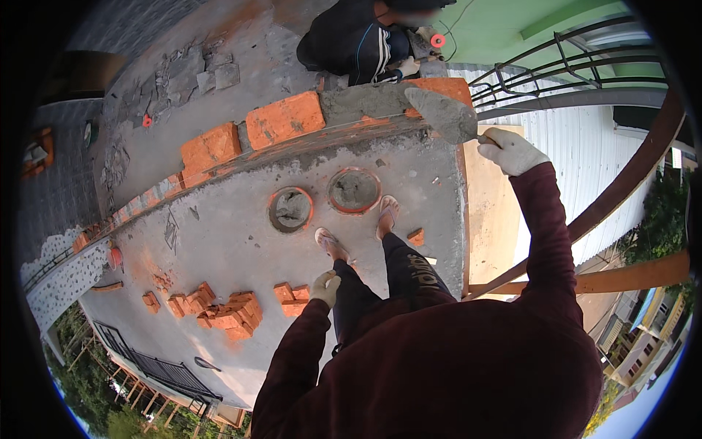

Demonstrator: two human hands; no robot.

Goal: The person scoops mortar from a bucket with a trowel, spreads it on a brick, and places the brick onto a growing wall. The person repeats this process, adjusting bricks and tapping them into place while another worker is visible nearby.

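My right hand (510, 151), in a pale work glove, reaches out to the right and grips a trowel (457, 124) by its handle. Grey mortar coats the trowel blade, which lies over the right end of a low brick wall (292, 146). An orange brick (285, 119) and another brick (210, 150) sit on top of the wall. Wet mortar (362, 104) covers the stretch between the nearer brick and the trowel. Beside my left thigh hangs my gloved left hand (325, 288), fingers curled in, with nothing visible in it.
Two mortar buckets, a left one (311, 214) and a right one (379, 192), stand before my feet. Loose bricks (234, 314) are piled at left. Across the wall a co-worker (351, 44) crouches. A string runs along the wall. Metal roofing (559, 175) lies beyond the right floor edge.
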